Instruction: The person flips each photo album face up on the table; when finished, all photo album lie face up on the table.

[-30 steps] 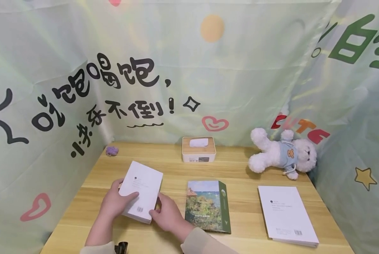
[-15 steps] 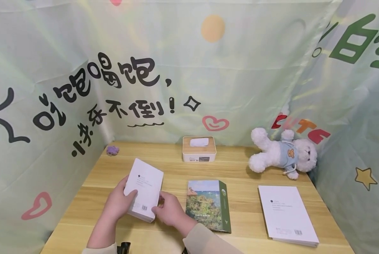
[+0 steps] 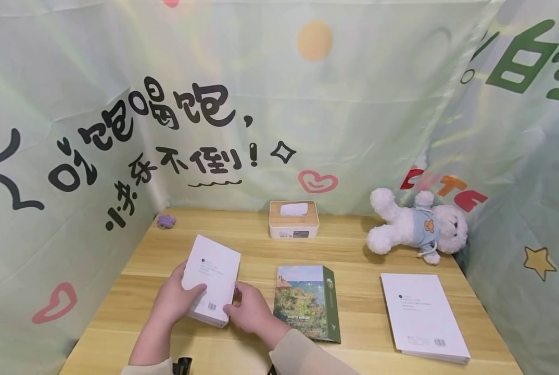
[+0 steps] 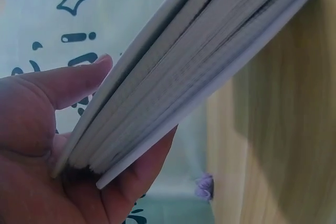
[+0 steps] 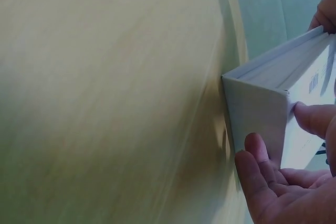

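In the head view, a thick white hardcover photo album (image 3: 211,278) is held tilted at the left of the table, its back cover with small print and a barcode facing up. My left hand (image 3: 173,297) grips its left, open side, thumb over the cover and fingers underneath. The left wrist view shows the album's stacked page edges (image 4: 173,72) between its two covers. My right hand (image 3: 252,308) holds the lower right by the spine (image 5: 256,121). Its thumb lies at the cover's edge and its fingertips touch the spine.
A green-spined album (image 3: 303,304) with a painted landscape lies right of my hands. Farther right is another white album (image 3: 424,315). Behind stand a tissue box (image 3: 293,220) and a lying white plush bear (image 3: 417,225); a purple fluffy ball (image 3: 166,221) sits at the back left. Printed cloth surrounds the table (image 3: 345,255).
Both hands have shifted the white album slightly right from one second ago. In the last half second it has barely moved; both hands keep their hold.
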`<move>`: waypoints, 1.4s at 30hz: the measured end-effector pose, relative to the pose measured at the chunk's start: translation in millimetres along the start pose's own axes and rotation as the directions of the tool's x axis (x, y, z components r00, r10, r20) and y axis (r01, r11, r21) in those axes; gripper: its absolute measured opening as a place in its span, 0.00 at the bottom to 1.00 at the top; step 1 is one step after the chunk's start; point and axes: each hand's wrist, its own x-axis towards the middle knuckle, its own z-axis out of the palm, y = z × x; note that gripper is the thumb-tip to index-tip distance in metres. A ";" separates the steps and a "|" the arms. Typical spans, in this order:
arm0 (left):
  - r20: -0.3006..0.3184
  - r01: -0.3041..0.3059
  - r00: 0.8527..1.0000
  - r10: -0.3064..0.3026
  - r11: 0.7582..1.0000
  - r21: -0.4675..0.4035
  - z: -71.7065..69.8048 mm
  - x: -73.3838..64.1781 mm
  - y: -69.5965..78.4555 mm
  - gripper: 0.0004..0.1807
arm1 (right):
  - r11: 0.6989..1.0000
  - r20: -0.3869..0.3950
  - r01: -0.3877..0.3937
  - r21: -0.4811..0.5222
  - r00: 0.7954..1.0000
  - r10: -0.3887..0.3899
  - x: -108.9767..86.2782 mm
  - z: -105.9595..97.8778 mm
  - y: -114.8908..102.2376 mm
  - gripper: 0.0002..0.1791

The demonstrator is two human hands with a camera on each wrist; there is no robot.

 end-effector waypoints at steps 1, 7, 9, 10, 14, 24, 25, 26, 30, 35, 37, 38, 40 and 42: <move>0.000 0.004 1.000 -0.004 1.000 0.000 0.1 0.6 -2.3 0.47 | 1.000 0.003 0.006 -0.002 1.000 -0.006 0.1 0.2 0.5 0.27; 0.019 0.062 0.998 -0.063 0.998 0.006 1.4 11.5 -33.2 0.47 | 0.998 0.056 0.044 -0.033 0.998 -0.042 0.0 0.3 2.4 0.27; 0.028 0.089 0.996 -0.089 0.996 0.006 1.3 16.3 -44.9 0.47 | 0.997 0.084 0.057 -0.046 0.995 -0.053 -0.3 0.3 2.0 0.27; 0.030 0.099 0.995 -0.099 0.995 0.004 1.1 18.4 -49.3 0.47 | 0.997 0.093 0.057 -0.051 0.994 -0.052 -0.3 0.5 1.7 0.27; 0.016 0.122 0.992 -0.123 0.992 0.015 2.7 22.1 -56.5 0.46 | 0.998 0.126 0.046 -0.045 0.991 -0.040 -1.0 0.2 -0.1 0.31; -0.004 0.173 0.985 -0.174 0.977 0.128 11.4 21.2 -58.3 0.52 | 0.997 0.170 0.047 -0.057 0.985 -0.036 -3.1 2.2 4.0 0.33; -0.004 0.175 0.984 -0.176 0.977 0.124 11.5 21.5 -57.6 0.51 | 0.998 0.169 0.046 -0.049 0.985 -0.037 -3.1 2.5 4.4 0.30; -0.003 0.177 0.984 -0.178 0.977 0.120 11.5 21.5 -56.7 0.51 | 0.998 0.168 0.044 -0.042 0.985 -0.037 -3.1 3.0 4.8 0.28; 0.008 0.175 0.984 -0.178 0.977 0.124 10.4 21.0 -55.2 0.51 | 0.999 0.182 0.043 -0.030 0.983 -0.037 -3.1 5.2 6.4 0.14; 0.023 0.165 0.985 -0.171 0.975 0.151 8.6 22.2 -55.8 0.50 | 0.993 0.179 0.084 -0.085 0.981 -0.068 -3.2 9.4 3.8 0.20; 0.027 0.162 0.985 -0.169 0.973 0.162 8.0 22.7 -55.7 0.50 | 0.989 0.169 0.107 -0.106 0.982 -0.088 -3.8 11.7 1.2 0.20; 0.029 0.161 0.985 -0.168 0.973 0.167 7.9 22.9 -55.5 0.51 | 0.987 0.162 0.115 -0.115 0.982 -0.096 -4.6 13.1 -0.1 0.19; 0.035 0.157 0.986 -0.165 0.974 0.165 7.9 23.0 -54.9 0.51 | 0.985 0.140 0.123 -0.125 0.985 -0.105 -6.9 15.4 -2.7 0.15; 0.039 0.153 0.986 -0.162 0.975 0.164 7.9 22.7 -54.4 0.51 | 0.982 0.127 0.122 -0.142 0.986 -0.104 -9.5 17.3 -5.6 0.15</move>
